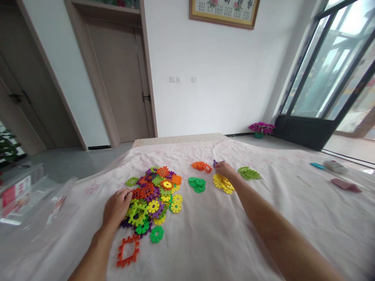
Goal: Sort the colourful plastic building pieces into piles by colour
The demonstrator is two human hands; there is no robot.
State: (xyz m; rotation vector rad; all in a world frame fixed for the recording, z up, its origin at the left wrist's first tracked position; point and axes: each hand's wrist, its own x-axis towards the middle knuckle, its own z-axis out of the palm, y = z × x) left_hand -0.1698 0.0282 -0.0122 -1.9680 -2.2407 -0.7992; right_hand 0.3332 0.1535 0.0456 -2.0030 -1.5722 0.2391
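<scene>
Plastic packaging (22, 199) left of the mixed pile (158, 191).

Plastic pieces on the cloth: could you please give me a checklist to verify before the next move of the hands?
1. Left hand at the mixed pile: ok, it is at the pile's left edge.
2. Right hand at the purple pieces: ok, its fingers are beside them.
3. Right hand's hold: cannot tell, its fingertips are hidden.
4. Green pile apart from the yellow pile: ok, cloth shows between.
5. Every pile of one colour: not ok, the mixed pile has several.
</scene>
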